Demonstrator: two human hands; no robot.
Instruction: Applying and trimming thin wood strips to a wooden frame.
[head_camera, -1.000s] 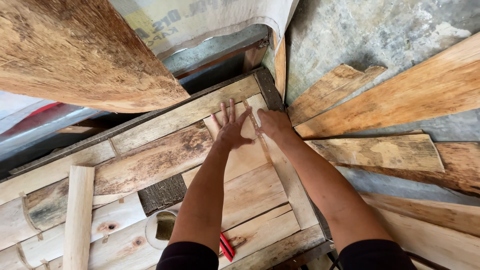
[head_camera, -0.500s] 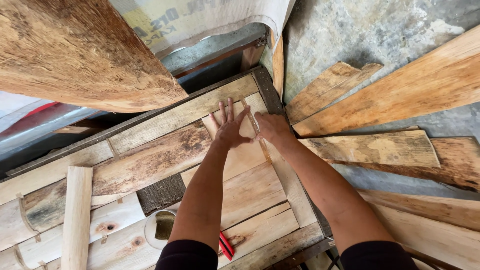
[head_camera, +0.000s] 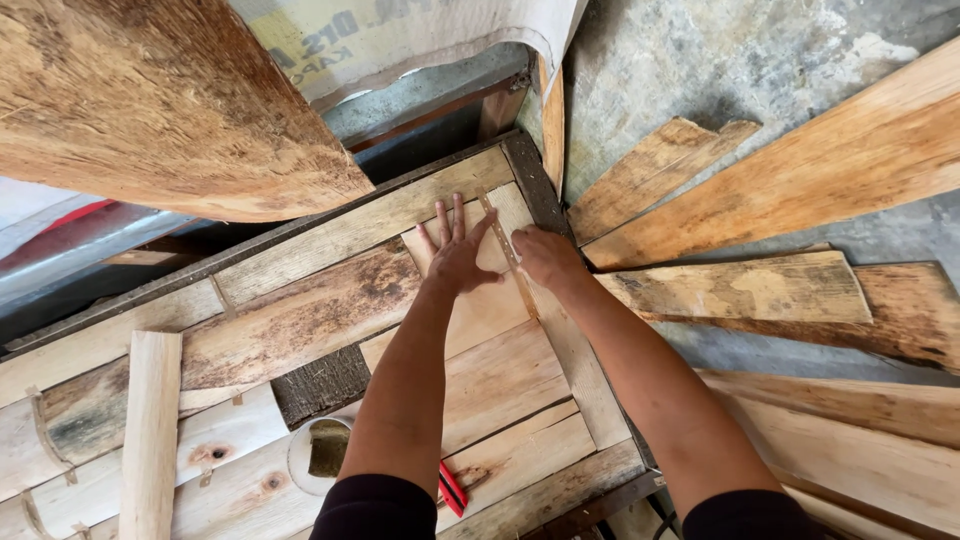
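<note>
Near the bottom edge, a red tool (head_camera: 452, 488) lies on the wooden panel (head_camera: 300, 320). Farther up, the left hand (head_camera: 458, 252) presses flat, fingers spread, on a pale board (head_camera: 480, 300); the right hand (head_camera: 545, 258) rests curled at its edge, beside the dark frame (head_camera: 535, 180).

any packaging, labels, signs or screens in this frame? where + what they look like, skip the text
Printed sack or sheeting: top centre, hanging over the far edge of the wooden frame; pale cream, crumpled, with faded grey lettering, lower edge curving.
No screens, signs or stuck-on labels show elsewhere.
Both hands, left hand and right hand, lie on a plain wooden board, which is unmarked.
</note>
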